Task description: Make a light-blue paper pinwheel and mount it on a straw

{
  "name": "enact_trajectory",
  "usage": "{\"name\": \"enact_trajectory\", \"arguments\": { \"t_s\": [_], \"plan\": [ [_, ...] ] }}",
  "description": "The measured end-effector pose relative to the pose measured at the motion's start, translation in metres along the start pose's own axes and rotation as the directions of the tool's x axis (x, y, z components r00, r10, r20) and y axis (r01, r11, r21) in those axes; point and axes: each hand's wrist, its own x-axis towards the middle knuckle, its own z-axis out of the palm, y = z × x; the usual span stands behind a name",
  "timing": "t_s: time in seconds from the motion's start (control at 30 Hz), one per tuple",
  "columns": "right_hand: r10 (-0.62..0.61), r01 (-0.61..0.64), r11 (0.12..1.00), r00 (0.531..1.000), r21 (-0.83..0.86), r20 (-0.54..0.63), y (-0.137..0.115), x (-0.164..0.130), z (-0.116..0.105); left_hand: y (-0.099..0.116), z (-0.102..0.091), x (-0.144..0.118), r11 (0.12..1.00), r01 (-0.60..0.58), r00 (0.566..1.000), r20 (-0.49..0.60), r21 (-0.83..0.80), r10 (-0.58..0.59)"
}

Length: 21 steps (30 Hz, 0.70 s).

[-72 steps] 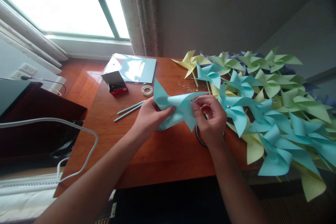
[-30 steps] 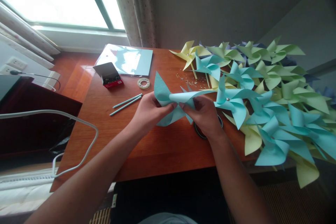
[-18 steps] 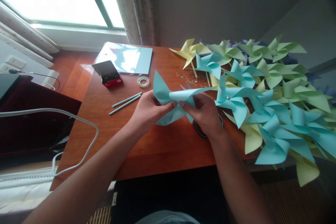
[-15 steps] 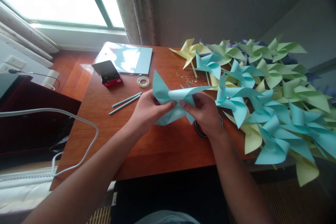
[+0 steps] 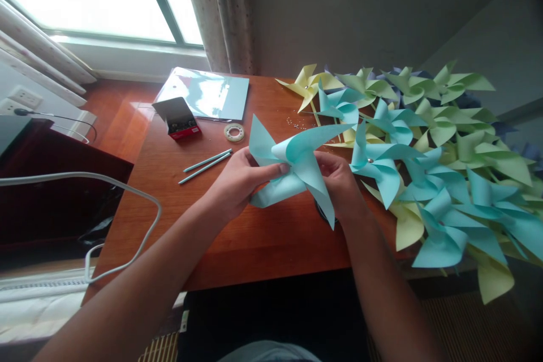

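A light blue paper pinwheel (image 5: 297,167) is held above the middle of the wooden table (image 5: 237,237). My left hand (image 5: 237,181) grips it from the left, thumb pressed at its centre. My right hand (image 5: 341,184) holds it from the right, partly hidden behind a folded blade. Under my right hand lies a dark ring-shaped roll (image 5: 322,214), mostly covered.
A heap of finished blue, green and yellow pinwheels (image 5: 424,153) fills the table's right side. Two blue sticks (image 5: 206,161), a tape roll (image 5: 234,132), an open red box of pins (image 5: 178,119), blue paper sheets (image 5: 207,95) and scattered small pins (image 5: 297,123) lie behind. A white cable (image 5: 127,198) loops at left.
The pinwheel has tilted toward me: a blade now hangs down over my right hand. Both hands have kept their hold near its centre.
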Motion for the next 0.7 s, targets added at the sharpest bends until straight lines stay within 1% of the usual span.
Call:
{"name": "enact_trajectory", "arguments": {
  "t_s": [0.13, 0.3, 0.43, 0.57, 0.7],
  "plan": [
    [-0.010, 0.009, 0.999, 1.000, -0.042, -0.024, 0.0016, 0.0003, -0.0008, 0.0003, -0.0004, 0.0000, 1.000, 0.017, 1.000, -0.011, 0.015, -0.016],
    [-0.034, 0.032, 0.997, 0.999, -0.076, -0.021, 0.0042, 0.0006, -0.0024, 0.0003, -0.0007, 0.0003, 1.000, 0.030, 0.999, 0.019, -0.005, -0.030],
    [-0.026, 0.025, 0.997, 0.999, -0.077, -0.019, 0.0046, 0.0003, -0.0021, 0.0007, -0.0012, 0.0005, 1.000, 0.030, 0.999, 0.017, -0.002, -0.030],
    [-0.038, 0.038, 0.999, 0.999, -0.036, 0.006, 0.0072, -0.0011, -0.0034, 0.0010, -0.0019, -0.0008, 0.998, 0.055, 0.995, 0.081, -0.030, -0.053],
    [-0.041, 0.041, 0.998, 0.999, -0.053, 0.015, 0.0103, -0.0030, -0.0064, 0.0026, -0.0009, -0.0042, 0.994, 0.085, 0.986, 0.148, -0.062, -0.075]
  ]
}}
